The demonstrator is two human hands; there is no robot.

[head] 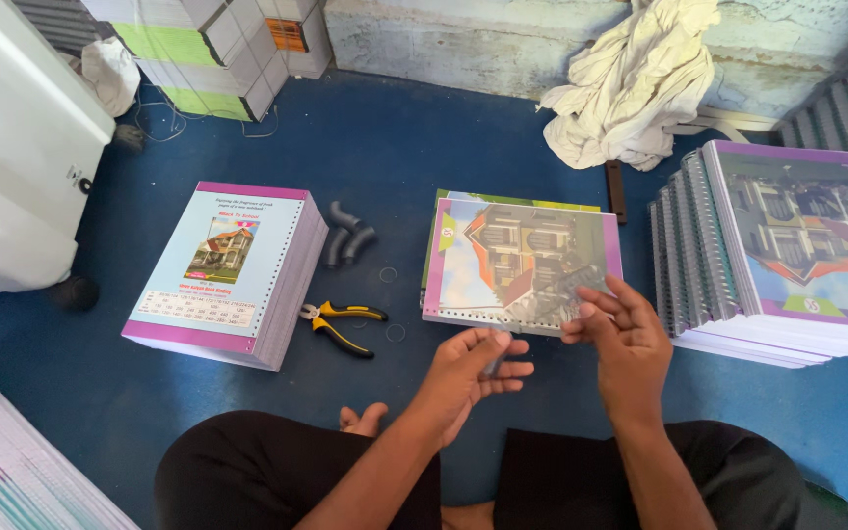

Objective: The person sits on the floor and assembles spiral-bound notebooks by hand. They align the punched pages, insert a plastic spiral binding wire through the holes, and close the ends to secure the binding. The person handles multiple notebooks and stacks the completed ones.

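Blue floor (424,147): notebook stacks (228,270), pliers (341,327).

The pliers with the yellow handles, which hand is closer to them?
Left. The left hand is just right of the pliers, with bare blue floor between. The right hand is farther right, over the notebook.

Both hands up over the lap — left hand (471,371) and right hand (620,339) pinching a clear plastic sheet (552,294) just above the notebook (522,260) — pliers (343,326) lying nearby.
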